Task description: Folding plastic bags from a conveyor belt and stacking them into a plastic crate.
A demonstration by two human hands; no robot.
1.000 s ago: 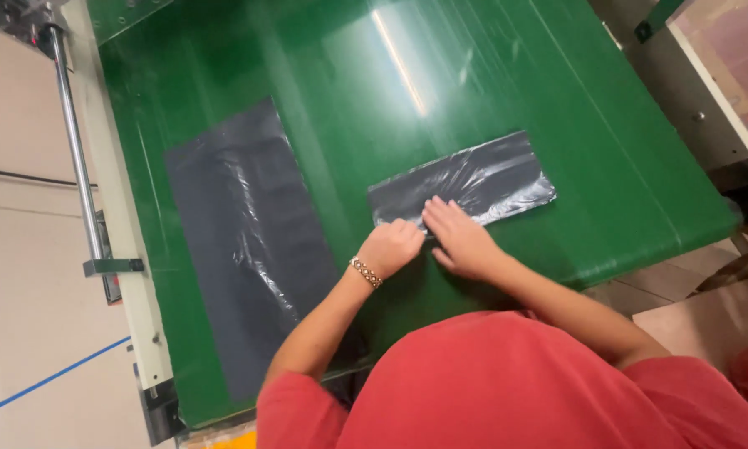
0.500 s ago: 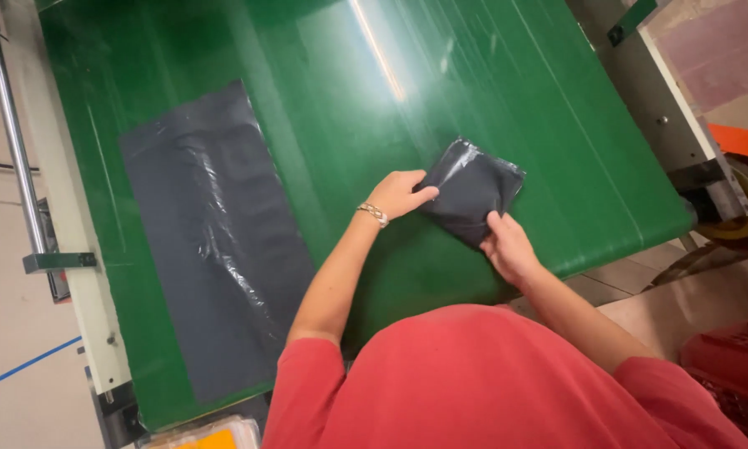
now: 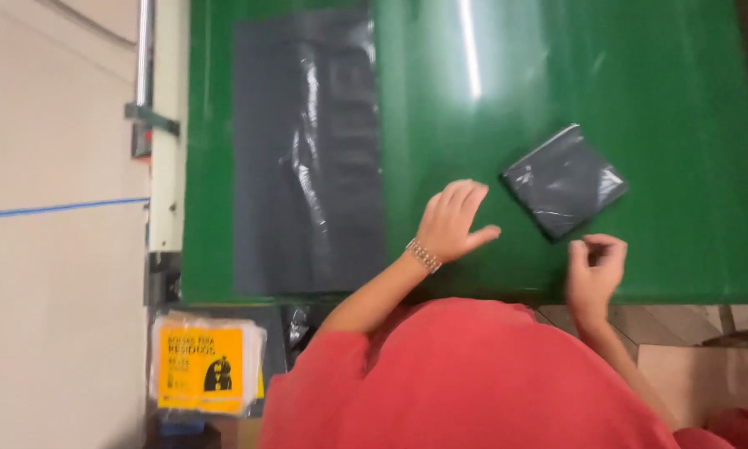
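A dark grey plastic bag folded into a small square (image 3: 565, 180) lies on the green table (image 3: 673, 91), right of centre. My left hand (image 3: 451, 221) hovers flat and open just left of it, fingers spread, a bracelet on the wrist. My right hand (image 3: 594, 264) is below the folded bag, near the table's front edge, fingers loosely curled and holding nothing. A second dark grey bag (image 3: 307, 150) lies unfolded and flat along the table's left side.
A white metal frame with a rail (image 3: 164, 125) borders the table on the left. Below the table's front left corner sits a stack of clear packets with a yellow label (image 3: 206, 364). A pale floor with a blue line (image 3: 58, 208) is at left.
Both hands have let go of the folded bag and drawn back from it. The bag, a long strip a second ago, now lies as a small square.
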